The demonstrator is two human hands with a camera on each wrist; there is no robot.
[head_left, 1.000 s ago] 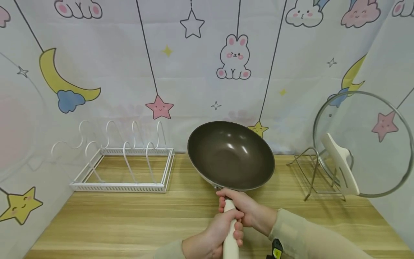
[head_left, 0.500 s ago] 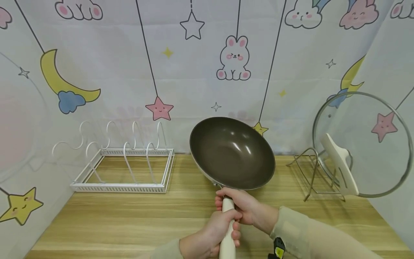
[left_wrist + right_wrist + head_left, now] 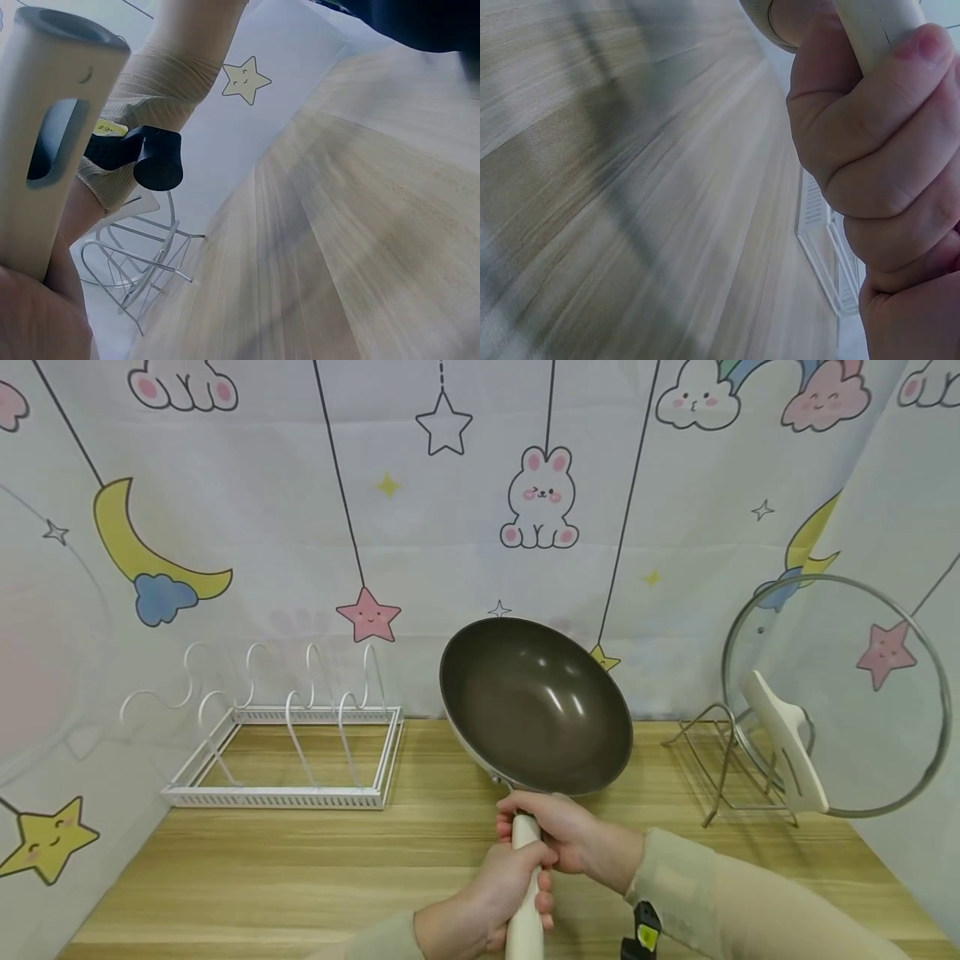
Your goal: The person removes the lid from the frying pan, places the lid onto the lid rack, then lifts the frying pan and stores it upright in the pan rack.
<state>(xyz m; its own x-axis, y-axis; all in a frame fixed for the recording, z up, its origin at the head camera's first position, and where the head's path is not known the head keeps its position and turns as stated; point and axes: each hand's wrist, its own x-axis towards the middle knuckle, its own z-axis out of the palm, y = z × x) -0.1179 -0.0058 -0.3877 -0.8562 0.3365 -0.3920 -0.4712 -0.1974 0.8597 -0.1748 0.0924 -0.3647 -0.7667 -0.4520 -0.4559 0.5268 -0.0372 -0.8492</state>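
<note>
A wok [image 3: 536,702] with a dark brown inside is held up in the middle of the head view, its bowl facing me and tilted. Both hands grip its cream handle [image 3: 524,935]. My right hand [image 3: 573,835] holds the end nearest the bowl. Just behind it, my left hand [image 3: 487,893] wraps the handle with the thumb on top. In the left wrist view the slotted butt of the handle [image 3: 37,217] sticks out past the hand. Curled fingers [image 3: 900,172] round the handle show in the right wrist view.
On the left of the wooden table [image 3: 300,860] stands a white wire rack [image 3: 277,796]. At right, a metal stand [image 3: 722,777] bears a glass lid [image 3: 900,718] with a cream handle [image 3: 787,743]. A patterned cloth [image 3: 435,543] hangs behind.
The wok has risen a little and tipped further, its left rim higher and its right side lower. Both hands and the handle have shifted slightly left. Their grip is unchanged.
</note>
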